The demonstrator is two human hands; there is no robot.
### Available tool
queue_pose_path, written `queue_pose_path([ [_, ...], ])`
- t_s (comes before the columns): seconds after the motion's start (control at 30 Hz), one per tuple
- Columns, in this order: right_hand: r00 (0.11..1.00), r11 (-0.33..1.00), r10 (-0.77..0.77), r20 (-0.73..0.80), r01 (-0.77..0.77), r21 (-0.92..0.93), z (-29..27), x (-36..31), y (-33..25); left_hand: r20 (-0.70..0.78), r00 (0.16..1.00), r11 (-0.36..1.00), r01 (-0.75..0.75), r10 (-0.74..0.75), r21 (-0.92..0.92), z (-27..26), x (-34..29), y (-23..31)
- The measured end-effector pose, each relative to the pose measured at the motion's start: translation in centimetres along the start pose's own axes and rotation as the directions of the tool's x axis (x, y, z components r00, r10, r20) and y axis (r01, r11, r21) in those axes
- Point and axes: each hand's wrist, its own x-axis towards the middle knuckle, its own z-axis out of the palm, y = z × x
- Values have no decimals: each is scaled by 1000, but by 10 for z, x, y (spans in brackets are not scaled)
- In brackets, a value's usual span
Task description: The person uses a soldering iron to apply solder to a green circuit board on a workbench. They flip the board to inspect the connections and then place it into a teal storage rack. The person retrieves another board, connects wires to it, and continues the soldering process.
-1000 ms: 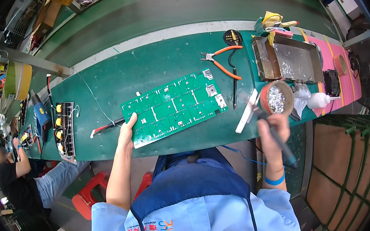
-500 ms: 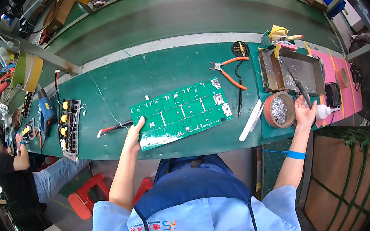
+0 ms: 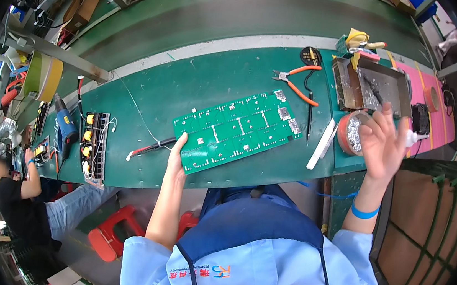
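Note:
My left hand [image 3: 178, 151] is closed on the near left corner of a green circuit board [image 3: 238, 132], thumb on top. The board is tilted over the green bench, with silvery pads along its right end. My right hand [image 3: 382, 145] is raised at the right, fingers apart, and no object shows in it. Behind its fingertips a soldering iron [image 3: 374, 90] leans in a metal tray [image 3: 399, 85]; the end of its handle is hidden. A round reddish pot of silvery solder bits [image 3: 350, 132] is partly covered by this hand.
Orange-handled cutters [image 3: 302, 83] and a black pen-like tool [image 3: 310, 117] lie beyond the board. White strips [image 3: 322, 144] are near the pot. At left are a blue heat gun [image 3: 66, 124] and a component-filled board [image 3: 94, 148]. Another person [image 3: 19, 198] sits far left.
My right hand has come up and back from the soldering iron's handle, its fingers now spread. My left hand keeps hold of the circuit board. The whole view has shifted slightly.

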Motion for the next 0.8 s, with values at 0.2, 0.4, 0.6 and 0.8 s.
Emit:
queue_pose_path([
  [0.2,717,986,162,678,-139,-88,117,7,40,87,994,997,72,-71,-7,-3,-12,11],
  [0.4,669,988,150,728,-126,-89,138,0,51,74,997,999,26,-24,-26,-2,-2,-2],
  [0.6,640,989,144,755,-127,-80,143,-1,59,53,999,999,11,-9,-53,-4,4,-5],
  [0.8,624,991,125,771,-115,-68,152,-6,58,58,998,999,24,-21,-37,0,1,-4],
])
